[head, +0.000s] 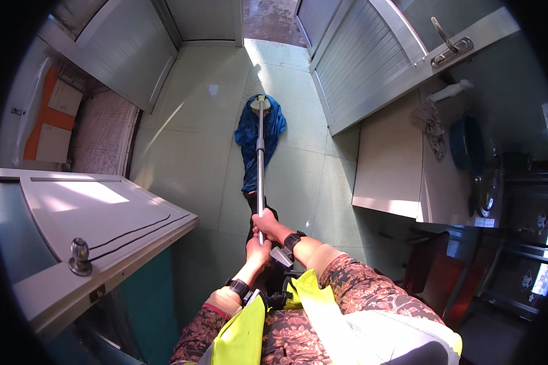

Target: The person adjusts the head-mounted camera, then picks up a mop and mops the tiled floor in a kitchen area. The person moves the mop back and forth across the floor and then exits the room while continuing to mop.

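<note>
Both hands grip the metal pole of a floor mop, which runs straight ahead of me. My right hand is wrapped around it higher up. Just below, close to my body, my left hand holds the pole's lower end. At the far end, the pale mop head rests on the floor over a dark blue cloth. The cloth spreads to both sides and trails back under the pole towards me. A black leg or shoe is partly visible beneath the pole.
Pale tiles cover the floor, with sunlight from the doorway ahead. A white door with a knob juts in at left. At right are an open door, a cabinet bearing a blue basin, and dark red furniture.
</note>
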`<state>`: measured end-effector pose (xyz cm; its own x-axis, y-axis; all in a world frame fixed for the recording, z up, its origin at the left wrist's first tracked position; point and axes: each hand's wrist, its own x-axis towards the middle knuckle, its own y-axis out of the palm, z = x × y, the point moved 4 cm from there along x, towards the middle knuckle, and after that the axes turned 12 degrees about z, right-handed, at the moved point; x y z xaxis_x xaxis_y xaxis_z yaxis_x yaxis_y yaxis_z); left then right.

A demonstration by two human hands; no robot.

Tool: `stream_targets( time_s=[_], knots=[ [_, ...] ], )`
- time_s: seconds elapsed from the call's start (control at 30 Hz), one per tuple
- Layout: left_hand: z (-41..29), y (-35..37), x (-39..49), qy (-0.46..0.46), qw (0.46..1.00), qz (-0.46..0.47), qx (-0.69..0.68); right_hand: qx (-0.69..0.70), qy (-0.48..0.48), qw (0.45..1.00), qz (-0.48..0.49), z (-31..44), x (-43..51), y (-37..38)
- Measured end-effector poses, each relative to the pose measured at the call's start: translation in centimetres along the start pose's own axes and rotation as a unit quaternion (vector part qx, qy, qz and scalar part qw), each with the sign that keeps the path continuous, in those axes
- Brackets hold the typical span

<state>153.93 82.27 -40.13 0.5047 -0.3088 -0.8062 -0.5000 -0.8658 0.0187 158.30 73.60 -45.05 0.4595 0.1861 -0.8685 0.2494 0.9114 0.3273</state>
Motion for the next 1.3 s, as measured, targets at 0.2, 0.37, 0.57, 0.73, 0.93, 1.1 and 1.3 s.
stream_targets(
  time_s=[0.2,0.37,0.57,0.73,0.93,1.1,1.3],
  knots=[
    [-14.2,-3.1,13.5,-0.024,0.998,0.034,0.048,0.042,-0.002,0.999,-0.02,17.2,9.0,-2.8],
    [-26.1,-6.2,23.4,-0.026,0.996,0.079,0.016,0.028,-0.037,0.998,-0.043,31.2,15.0,-4.1],
    [-35.9,-6.1,31.4,0.054,0.991,0.119,0.021,0.033,-0.072,0.992,-0.095,41.8,19.6,-7.8],
    [-42.7,-5.2,36.6,-0.032,0.989,0.14,-0.029,-0.04,-0.029,0.998,-0.032,49.2,23.8,-11.4],
    [-53.2,-6.0,35.8,-0.107,0.988,0.113,0.013,0.09,0.013,0.994,0.062,59.8,26.3,-13.9],
    [-58.7,-7.8,35.1,-0.139,0.978,0.094,0.122,0.166,-0.042,0.984,-0.048,68.2,33.0,-15.0],
    [-58.5,-9.4,37.0,-0.048,0.972,0.029,0.23,0.005,0.024,0.996,-0.083,70.4,34.3,-13.1]
  ],
)
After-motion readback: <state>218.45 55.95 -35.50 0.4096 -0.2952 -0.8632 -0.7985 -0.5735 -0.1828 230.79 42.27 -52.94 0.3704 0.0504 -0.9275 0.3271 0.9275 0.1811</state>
